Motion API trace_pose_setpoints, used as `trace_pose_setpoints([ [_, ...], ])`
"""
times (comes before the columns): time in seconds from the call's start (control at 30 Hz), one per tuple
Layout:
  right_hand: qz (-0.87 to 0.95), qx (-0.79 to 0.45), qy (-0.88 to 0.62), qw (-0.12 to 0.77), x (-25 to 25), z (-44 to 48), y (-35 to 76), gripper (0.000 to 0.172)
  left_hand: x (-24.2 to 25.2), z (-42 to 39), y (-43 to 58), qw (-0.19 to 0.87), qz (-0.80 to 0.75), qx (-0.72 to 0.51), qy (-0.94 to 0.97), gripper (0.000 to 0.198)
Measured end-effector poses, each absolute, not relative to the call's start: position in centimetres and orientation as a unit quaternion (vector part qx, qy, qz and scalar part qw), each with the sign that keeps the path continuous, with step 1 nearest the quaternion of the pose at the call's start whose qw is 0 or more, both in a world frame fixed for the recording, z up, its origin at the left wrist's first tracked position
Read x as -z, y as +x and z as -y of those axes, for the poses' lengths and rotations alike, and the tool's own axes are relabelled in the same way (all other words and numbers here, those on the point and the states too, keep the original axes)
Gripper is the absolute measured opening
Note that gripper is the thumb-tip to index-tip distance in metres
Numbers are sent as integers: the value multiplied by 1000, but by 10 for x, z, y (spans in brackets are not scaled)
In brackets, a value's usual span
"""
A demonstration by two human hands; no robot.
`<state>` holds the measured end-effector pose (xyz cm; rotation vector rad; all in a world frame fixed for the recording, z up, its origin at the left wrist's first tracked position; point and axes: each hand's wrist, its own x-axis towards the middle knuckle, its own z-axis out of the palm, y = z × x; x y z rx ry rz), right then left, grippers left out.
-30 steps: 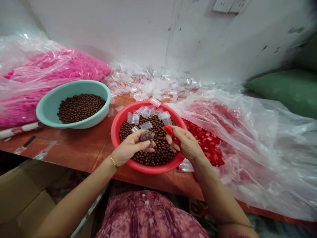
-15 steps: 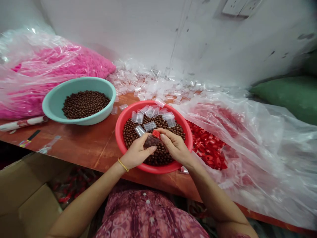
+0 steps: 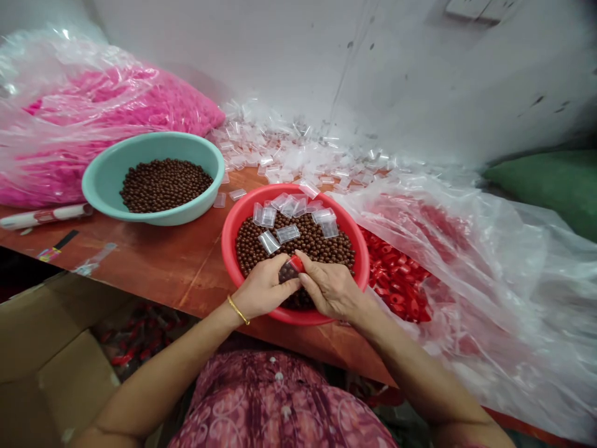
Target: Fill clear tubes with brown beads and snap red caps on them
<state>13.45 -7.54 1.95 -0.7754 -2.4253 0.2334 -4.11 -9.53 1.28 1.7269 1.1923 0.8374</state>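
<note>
My left hand [image 3: 262, 287] is closed around a small clear plastic container [image 3: 286, 272] with dark brown balls inside. At its upper end, my right hand [image 3: 333, 289] pinches a red cap [image 3: 297, 263] against the opening; whether it is fully seated cannot be seen. Both hands are over the near side of a red basin [image 3: 229, 239]. Brown balls [image 3: 321, 250] fill much of the basin, and several clear containers [image 3: 288, 234] lie on top of them toward the back.
A teal basin [image 3: 100, 193] of brown balls stands left, before a bag of pink pieces [image 3: 153, 99]. Clear containers [image 3: 280, 143] are heaped along the wall. Red caps [image 3: 394, 280] spill from a plastic bag [image 3: 513, 267] at right. A cardboard box [image 3: 69, 373] sits below the table edge.
My right fingers have closed in farther over the red cap, and my hands have drawn closer together. The cap now sits lower against the container. The view has shifted slightly.
</note>
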Motion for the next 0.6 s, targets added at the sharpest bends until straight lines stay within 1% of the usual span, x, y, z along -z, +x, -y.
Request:
trace_pose_setpoints([
  [0.1, 893, -142, -280, 323, -24, 70, 136, 38, -13, 95, -41, 432, -479, -341, 684, 28],
  [0.17, 866, -197, -295, 353, -28, 64, 136, 41, -15, 95, -40, 436, -472, -319, 697, 30],
  [0.27, 758, -333, -369, 422, -30, 54, 124, 56, -20, 95, -39, 434, -462, -266, 726, 30],
  [0.33, 673, -444, -401, 435, -27, 51, 110, 64, -21, 95, -38, 427, -471, -259, 727, 29],
  [0.4, 634, -523, -398, 407, -24, 51, 96, 70, -21, 96, -38, 421, -482, -272, 719, 29],
  [0.43, 634, -543, -391, 387, -23, 51, 91, 71, -21, 97, -38, 417, -485, -275, 718, 28],
  [0.5, 664, -551, -369, 346, -23, 52, 86, 72, -20, 99, -38, 399, -486, -273, 728, 24],
  [0.6, 731, -528, -317, 295, -26, 53, 88, 71, -17, 102, -39, 360, -483, -270, 751, 22],
])
